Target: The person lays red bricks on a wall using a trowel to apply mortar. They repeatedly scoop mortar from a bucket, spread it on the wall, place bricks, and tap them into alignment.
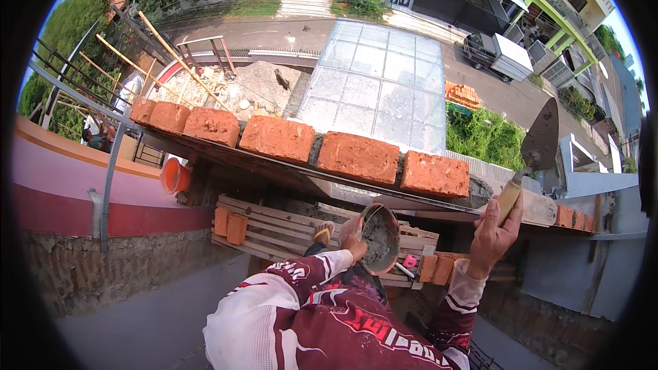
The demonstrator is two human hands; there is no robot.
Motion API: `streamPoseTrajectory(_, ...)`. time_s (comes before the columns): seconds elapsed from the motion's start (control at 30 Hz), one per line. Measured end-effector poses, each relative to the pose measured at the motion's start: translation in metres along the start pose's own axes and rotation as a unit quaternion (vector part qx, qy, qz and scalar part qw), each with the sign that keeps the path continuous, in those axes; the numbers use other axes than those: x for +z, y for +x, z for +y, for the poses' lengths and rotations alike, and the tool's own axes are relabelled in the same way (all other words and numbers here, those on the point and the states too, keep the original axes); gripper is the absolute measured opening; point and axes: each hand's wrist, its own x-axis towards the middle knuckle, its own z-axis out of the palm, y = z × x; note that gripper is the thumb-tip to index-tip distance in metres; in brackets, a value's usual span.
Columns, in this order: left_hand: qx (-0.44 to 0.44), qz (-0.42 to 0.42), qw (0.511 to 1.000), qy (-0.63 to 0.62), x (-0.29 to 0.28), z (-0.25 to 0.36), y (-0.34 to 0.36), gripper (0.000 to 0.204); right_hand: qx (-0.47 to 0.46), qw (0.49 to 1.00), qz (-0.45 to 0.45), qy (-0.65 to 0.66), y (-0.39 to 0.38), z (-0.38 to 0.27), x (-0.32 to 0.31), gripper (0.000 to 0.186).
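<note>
My right hand [493, 233] is closed around the wooden handle of a pointed trowel [542, 138], its blade raised above the right part of the wall. My left hand [354, 247] grips the rim of a bucket [391, 223], which is tilted in front of my body. Grey wet mortar [376, 238] lies inside it. Along the wall top runs a row of orange bricks, among them a brick [434, 173] at the row's right end. Just right of that brick, a patch of mortar [482, 194] covers the wall top.
Below me is a slatted wooden platform [274, 228] with loose bricks [236, 229] and a pink tape measure [410, 261]. An orange bucket [175, 176] hangs at left near a grey pipe [110, 185]. Beyond the wall are a glazed roof [377, 82] and a street with a truck [498, 54].
</note>
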Motion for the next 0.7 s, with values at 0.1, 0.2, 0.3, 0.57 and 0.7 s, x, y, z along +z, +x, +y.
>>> streamPoseTrajectory(0.1,-0.041,-0.058,0.997,0.022,-0.037,0.072,-0.04,0.036,0.009,0.995,0.098,-0.014,-0.079,0.106,-0.071,0.051)
streamPoseTrajectory(0.2,-0.009,-0.01,0.998,0.054,-0.029,0.065,-0.037,0.039,0.179,0.976,0.113,-0.056,-0.166,0.167,-0.122,0.047)
streamPoseTrajectory(0.3,0.039,0.004,0.996,0.081,-0.018,0.043,-0.028,0.04,0.281,0.933,0.101,-0.199,-0.269,0.261,-0.192,0.045)
streamPoseTrajectory(0.57,0.011,-0.03,0.989,0.142,-0.017,0.064,-0.036,0.036,0.504,0.743,-0.042,-0.439,-0.38,0.286,-0.225,0.041)
streamPoseTrajectory(0.7,-0.015,-0.043,0.989,0.138,-0.01,0.058,-0.036,0.034,0.44,0.788,-0.051,-0.428,-0.373,0.313,-0.23,0.04)
